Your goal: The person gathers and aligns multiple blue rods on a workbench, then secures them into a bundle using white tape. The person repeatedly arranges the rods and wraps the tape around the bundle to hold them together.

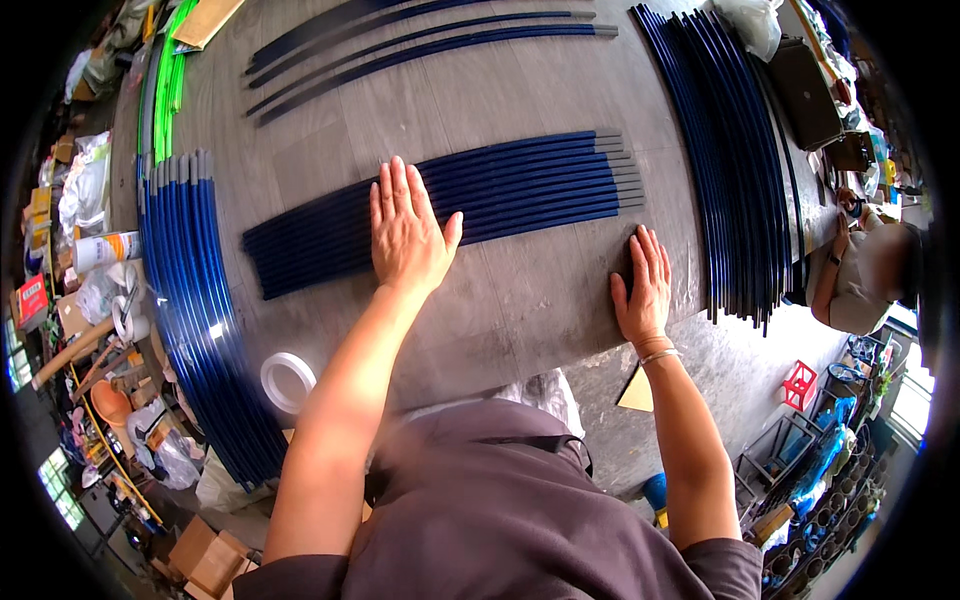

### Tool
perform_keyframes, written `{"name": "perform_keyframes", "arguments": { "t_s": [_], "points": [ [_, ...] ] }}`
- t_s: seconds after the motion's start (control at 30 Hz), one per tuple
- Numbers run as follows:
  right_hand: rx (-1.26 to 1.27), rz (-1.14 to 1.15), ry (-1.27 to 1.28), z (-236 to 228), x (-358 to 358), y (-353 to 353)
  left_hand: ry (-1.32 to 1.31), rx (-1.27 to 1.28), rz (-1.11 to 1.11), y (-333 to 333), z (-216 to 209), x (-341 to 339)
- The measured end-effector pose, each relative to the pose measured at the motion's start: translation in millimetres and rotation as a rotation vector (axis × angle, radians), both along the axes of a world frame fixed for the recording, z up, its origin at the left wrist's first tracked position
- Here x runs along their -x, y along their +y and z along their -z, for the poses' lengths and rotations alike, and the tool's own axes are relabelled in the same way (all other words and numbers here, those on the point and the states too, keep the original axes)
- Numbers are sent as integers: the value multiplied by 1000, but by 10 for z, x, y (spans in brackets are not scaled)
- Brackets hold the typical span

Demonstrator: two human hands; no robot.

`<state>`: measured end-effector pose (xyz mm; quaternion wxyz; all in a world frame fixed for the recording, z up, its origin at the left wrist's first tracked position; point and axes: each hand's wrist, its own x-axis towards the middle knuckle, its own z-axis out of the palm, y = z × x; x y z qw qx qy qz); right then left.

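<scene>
A row of dark blue poles [530, 183] with grey ends lies side by side across the table [480, 320]. My left hand [408, 235] rests flat over the middle of that row, fingers straight and holding nothing. Near the poles' grey right ends, my right hand [643, 285] lies palm down at the table's near edge, fingers stretched out. It holds nothing and sits a little apart from the poles. Farther back, several loose blue poles [440, 42] lie spread out with gaps between them.
A large stack of dark poles [735, 170] lies on the right, a wrapped blue bundle [205, 320] on the left. Beside that bundle is a white tape roll [288, 382]. Bright green strips [172, 75] lie at the far left. Another person [865, 270] is at the right.
</scene>
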<state>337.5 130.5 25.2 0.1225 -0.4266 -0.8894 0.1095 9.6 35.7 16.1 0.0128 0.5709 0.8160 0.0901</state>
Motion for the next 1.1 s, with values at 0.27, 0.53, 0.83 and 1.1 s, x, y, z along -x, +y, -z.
{"name": "perform_keyframes", "arguments": {
  "t_s": [0.27,0.53,0.83,1.1],
  "points": [
    [30,-96,23,-191,1181,-164,17,-16,-5,-4,-11,11],
    [27,-216,67,-127,1632,-290,17,-17,-9,9,-9,6],
    [-108,-43,13,-83,1389,1,7,-20,-15,4,-27,-10],
    [-6,-229,78,-135,1641,-202,8,-2,-17,13,-26,-7]
  ]
}}
